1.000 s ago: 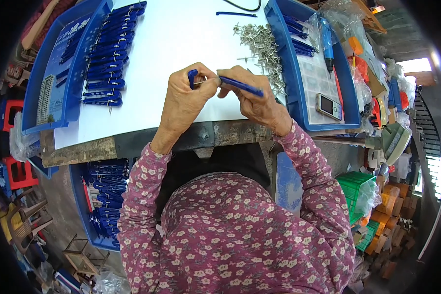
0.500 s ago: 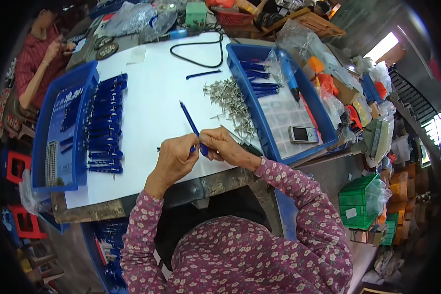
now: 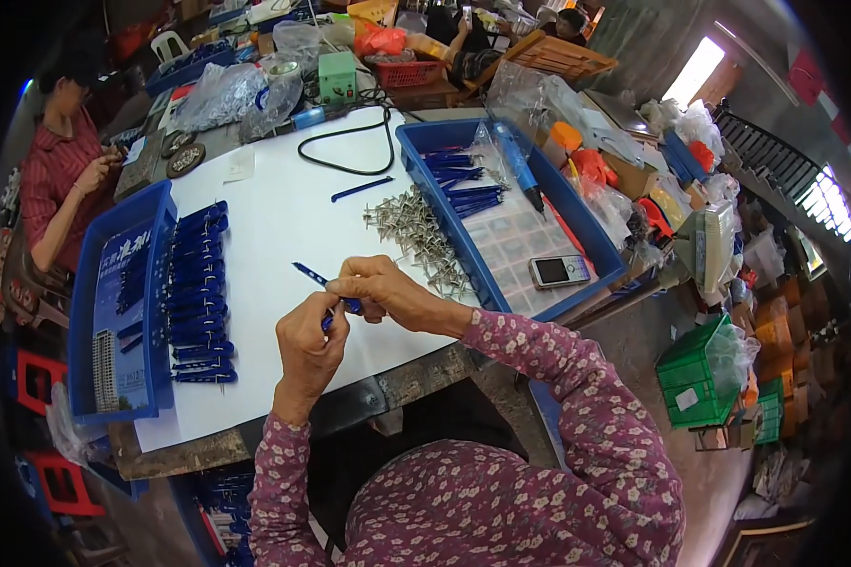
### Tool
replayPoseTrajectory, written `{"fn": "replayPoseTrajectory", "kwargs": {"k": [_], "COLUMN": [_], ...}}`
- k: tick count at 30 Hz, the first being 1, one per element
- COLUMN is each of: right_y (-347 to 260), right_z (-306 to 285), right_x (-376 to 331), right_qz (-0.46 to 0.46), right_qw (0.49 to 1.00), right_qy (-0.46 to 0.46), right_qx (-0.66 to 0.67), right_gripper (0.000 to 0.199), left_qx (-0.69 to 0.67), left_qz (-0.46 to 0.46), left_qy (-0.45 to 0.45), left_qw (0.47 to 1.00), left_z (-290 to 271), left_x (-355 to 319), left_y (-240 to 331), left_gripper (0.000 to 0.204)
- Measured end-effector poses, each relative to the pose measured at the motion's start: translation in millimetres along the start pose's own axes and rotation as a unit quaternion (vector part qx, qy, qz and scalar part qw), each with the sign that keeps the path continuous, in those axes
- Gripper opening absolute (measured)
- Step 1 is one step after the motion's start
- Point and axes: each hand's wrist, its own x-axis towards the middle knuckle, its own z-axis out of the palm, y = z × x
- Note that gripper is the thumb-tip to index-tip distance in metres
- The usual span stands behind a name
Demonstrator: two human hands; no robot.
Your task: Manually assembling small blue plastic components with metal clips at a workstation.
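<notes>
My two hands meet over the white-covered table near its front edge. My right hand [image 3: 388, 288] is closed on a slim blue plastic piece [image 3: 309, 274], whose pointed end sticks out toward the far left. The fingers of my left hand [image 3: 310, 345] are closed beside it, with a bit of blue plastic showing between them; I cannot tell whether it is the same piece. Beyond my right hand lies a heap of small silvery metal parts [image 3: 414, 231]. Farther back is a single blue strip [image 3: 361, 189]. To the left, blue pieces with metal pins [image 3: 199, 293] are stacked in a column.
A blue tray [image 3: 165, 312] stands at the left. Another blue tray [image 3: 501, 288] at the right holds blue pieces, a blue tool [image 3: 518, 165] and a mobile phone [image 3: 559, 271]. A black cord [image 3: 345, 172] loops behind. A person [image 3: 61, 180] sits at far left.
The blue piece has swung from pointing away to pointing far left, its tip lower. My hands have shifted left, the left one a little below the right. The whole view has turned slightly.
</notes>
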Motion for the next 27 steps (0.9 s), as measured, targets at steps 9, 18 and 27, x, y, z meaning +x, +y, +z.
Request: {"fn": "replayPoseTrajectory", "kwargs": {"k": [9,18,27], "right_y": [3.5,9.6,5.5], "right_z": [20.2,17.7,20.9], "right_x": [9.1,21.6,8.4], "right_qz": [-0.14,-0.198,-0.247], "right_qw": [0.987,0.938,0.939], "right_qy": [-0.006,0.028,-0.04], "right_qx": [-0.072,-0.283,-0.235], "right_gripper": [0.028,0.039,0.035], "left_qx": [-0.019,-0.005,-0.081], "left_qz": [-0.009,-0.023,-0.129], "left_qy": [0.028,0.049,0.101], "left_qw": [0.999,0.999,0.983], "left_z": [-5.3,-10.0,-14.2], "left_x": [-8.2,-9.4,-10.5], "left_y": [-4.5,-7.3,-1.2], "left_gripper": [0.004,0.002,0.004]}}
